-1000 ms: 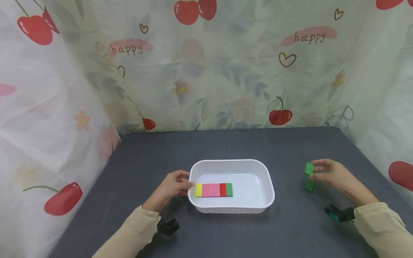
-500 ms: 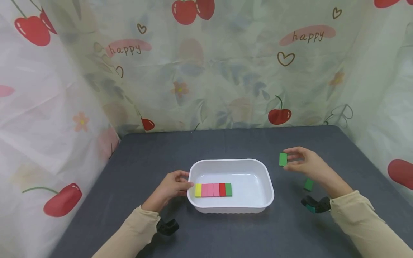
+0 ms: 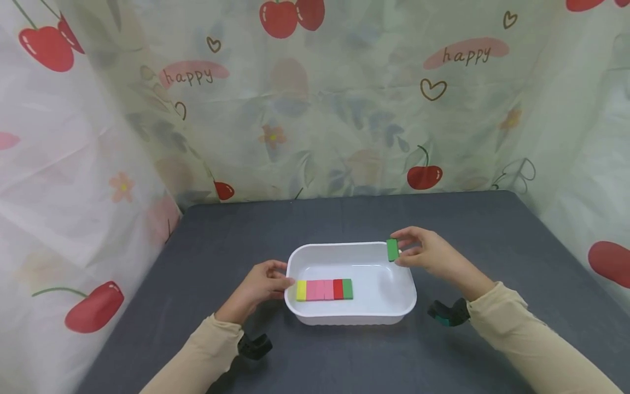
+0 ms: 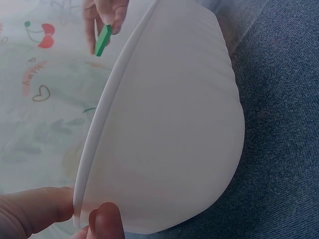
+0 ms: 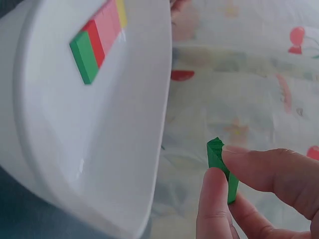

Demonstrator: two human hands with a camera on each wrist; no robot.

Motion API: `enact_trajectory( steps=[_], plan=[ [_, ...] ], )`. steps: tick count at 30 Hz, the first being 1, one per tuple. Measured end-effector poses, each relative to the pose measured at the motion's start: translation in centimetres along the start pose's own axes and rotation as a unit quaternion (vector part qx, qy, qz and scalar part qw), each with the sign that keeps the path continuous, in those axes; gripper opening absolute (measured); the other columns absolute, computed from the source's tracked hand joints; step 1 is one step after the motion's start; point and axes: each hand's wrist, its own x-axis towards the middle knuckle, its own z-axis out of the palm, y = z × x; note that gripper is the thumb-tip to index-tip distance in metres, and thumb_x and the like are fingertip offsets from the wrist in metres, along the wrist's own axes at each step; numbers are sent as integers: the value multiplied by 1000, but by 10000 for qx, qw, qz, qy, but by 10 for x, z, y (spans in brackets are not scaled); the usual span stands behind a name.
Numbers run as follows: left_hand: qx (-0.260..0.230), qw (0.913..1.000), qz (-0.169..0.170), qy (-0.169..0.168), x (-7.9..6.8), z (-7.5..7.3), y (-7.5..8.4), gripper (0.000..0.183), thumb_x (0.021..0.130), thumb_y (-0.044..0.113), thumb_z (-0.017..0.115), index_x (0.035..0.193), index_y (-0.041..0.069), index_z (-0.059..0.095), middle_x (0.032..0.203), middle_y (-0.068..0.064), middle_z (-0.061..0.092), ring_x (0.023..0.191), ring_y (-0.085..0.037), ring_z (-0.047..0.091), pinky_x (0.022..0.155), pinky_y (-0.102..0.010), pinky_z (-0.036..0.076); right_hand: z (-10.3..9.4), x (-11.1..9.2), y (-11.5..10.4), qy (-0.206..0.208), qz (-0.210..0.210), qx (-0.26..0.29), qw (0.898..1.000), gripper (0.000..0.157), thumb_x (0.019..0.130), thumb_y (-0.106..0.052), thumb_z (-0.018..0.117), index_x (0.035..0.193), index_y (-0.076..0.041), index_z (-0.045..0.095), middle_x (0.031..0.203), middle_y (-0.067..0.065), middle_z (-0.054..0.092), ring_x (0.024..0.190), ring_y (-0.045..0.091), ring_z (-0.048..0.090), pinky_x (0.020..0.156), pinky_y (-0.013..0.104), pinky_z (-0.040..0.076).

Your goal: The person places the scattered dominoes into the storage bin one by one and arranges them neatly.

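My left hand (image 3: 260,284) pinches the left rim of a white plastic tray (image 3: 381,295), thumb on one side and fingers on the other in the left wrist view. Inside the tray lies a row of small flat blocks: yellow (image 3: 301,290), several pink (image 3: 315,290), red (image 3: 338,289) and green (image 3: 347,289), side by side. Over the tray's back right corner, my right hand (image 3: 428,253) holds another green block (image 3: 392,249) between thumb and fingers. The right wrist view shows this block (image 5: 232,188) partly covered by the fingertips and outside the tray rim.
The tray stands on a dark grey table (image 3: 236,230). A patterned curtain (image 3: 339,109) hangs behind the table and along both sides. Black wrist cameras (image 3: 450,313) sit under both wrists. The right wrist and forearm cover part of the table's right side.
My right hand has carried the green block leftward from the table's right side to the tray. Another green block on the table is now hidden behind the right arm. The left hand stays put.
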Motion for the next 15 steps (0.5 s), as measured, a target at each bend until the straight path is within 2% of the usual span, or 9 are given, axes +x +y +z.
enact_trajectory(
  steps=[6,15],
  plan=[
    [-28,10000,-9,-10,0,0,-1,45,83,9,74,122,-2,56,90,-13,65,74,-17,64,72,-37,59,25,7,-1,-180,-8,-41,9998,54,81,-4,75,130,0,53,112,17,59,91,20,65,79,35,57],
    [-80,9999,-62,9,2,0,0,43,83,9,74,122,-1,57,91,-13,65,74,-17,64,71,-36,59,54,14,2,-331,-26,-125,9994,44,79,-2,76,120,-3,60,101,10,60,82,17,62,75,31,56]
  ],
)
